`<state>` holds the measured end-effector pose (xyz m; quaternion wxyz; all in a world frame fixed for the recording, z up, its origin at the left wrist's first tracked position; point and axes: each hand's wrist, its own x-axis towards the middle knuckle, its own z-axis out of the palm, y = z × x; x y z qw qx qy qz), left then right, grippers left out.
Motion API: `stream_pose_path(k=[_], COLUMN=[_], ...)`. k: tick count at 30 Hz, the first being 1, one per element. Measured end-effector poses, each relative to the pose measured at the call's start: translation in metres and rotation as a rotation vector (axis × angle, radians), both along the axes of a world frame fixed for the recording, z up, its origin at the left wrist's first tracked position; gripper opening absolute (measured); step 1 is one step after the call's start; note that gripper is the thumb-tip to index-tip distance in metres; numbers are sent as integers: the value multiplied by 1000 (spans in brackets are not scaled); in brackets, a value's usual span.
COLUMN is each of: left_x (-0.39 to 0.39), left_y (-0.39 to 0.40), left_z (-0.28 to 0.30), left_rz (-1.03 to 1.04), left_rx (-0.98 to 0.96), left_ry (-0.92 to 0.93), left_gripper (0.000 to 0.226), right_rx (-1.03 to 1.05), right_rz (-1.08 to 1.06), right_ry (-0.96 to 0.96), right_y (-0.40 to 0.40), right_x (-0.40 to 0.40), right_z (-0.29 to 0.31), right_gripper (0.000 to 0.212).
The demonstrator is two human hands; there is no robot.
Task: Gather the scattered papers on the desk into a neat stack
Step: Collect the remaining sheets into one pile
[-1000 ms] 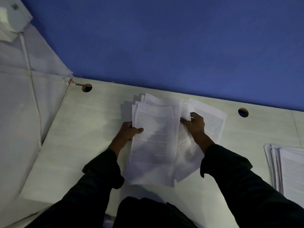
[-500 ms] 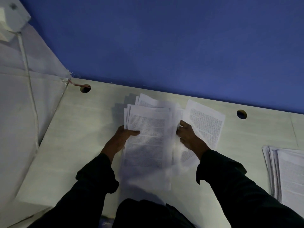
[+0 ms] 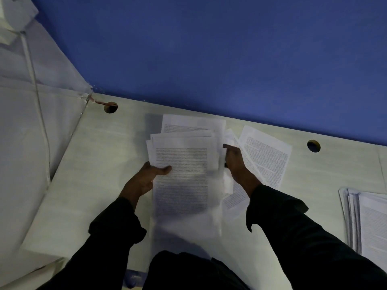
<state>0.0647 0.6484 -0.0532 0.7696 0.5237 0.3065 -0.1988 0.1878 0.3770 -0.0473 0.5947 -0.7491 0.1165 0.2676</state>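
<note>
From your head camera, your left hand (image 3: pixel 146 178) pinches the left edge of the bundle of papers (image 3: pixel 184 174), thumb on the top sheet, at the middle of the pale surface (image 3: pixel 88 185). Your right hand (image 3: pixel 236 164) sits at the bundle's right edge; I cannot tell how its grip is set. A loose sheet (image 3: pixel 266 155) lies just right of it, and a separate stack (image 3: pixel 368 220) rests at the far right.

An office: a pale wood-grain laminate desk (image 3: pixel 88 176) with round cable holes (image 3: pixel 110 107) (two visible) against a blue partition wall (image 3: pixel 209 55), strewn with printed white sheets (image 3: pixel 266 155).
</note>
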Motion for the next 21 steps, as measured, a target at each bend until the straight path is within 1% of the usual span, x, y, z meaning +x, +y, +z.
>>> stream_pose_path(k=[1, 2, 3, 4, 5, 6, 7, 8, 10, 11, 13, 15, 16, 18, 19, 20, 21], left_x=[-1, -3, -4, -4, -4, -5, -6, -7, -11, -14, -19, -26, -31, -41, -45, -49, -51], left_y=[2, 4, 6, 7, 8, 11, 15, 19, 26, 26, 21, 11, 7, 2, 0, -1, -2], left_z=[0, 0, 3, 7, 13, 17, 20, 20, 15, 11, 8, 5, 3, -4, -7, -9, -10], left_rz=[-4, -29, -61, -99, -119, -122, -103, -73, 7, 41, 34, -70, -126, -173, -153, -112, -60], left_rx=[49, 83, 102, 107, 116, 125, 127, 117, 90, 71, 19, -7, -26, -62, -57, -31, 3], left_ry=[5, 4, 10, 11, 23, 31, 33, 28, 36, 58, 109, 151, 154, 161, 162, 163, 160], left_gripper=[74, 66, 59, 54, 50, 46, 43, 43, 51, 54, 54, 53, 53, 56, 60, 62, 60], right_rx=[-277, -470, -562, -573, -546, -497, -432, -357, -282, -274, -261, -187, -137, -66, -59, -56, -75], right_rz=[108, 259, 395, 486, 546, 600, 662, 716, 751, 727, 597, 408, 294, 75, 1, -39, -29], right_ry=[-200, -363, -459, -490, -471, -412, -316, -212, -64, -63, -174, -242, -235, -175, -136, -100, -63], right_y=[-2, -2, -2, -1, 0, 2, 4, 6, 6, 6, 8, 8, 6, 2, -3, -8, -13], right_x=[3, 5, 7, 12, 18, 25, 33, 39, 44, 43, 34, 21, 13, -7, -19, -30, -40], right_z=[-4, -8, -8, -9, -6, -1, 7, 15, 27, 30, 31, 23, 20, 17, 14, 12, 10], right_gripper=[29, 34, 46, 61, 73, 79, 77, 68, 51, 46, 35, 22, 16, 20, 22, 23, 24])
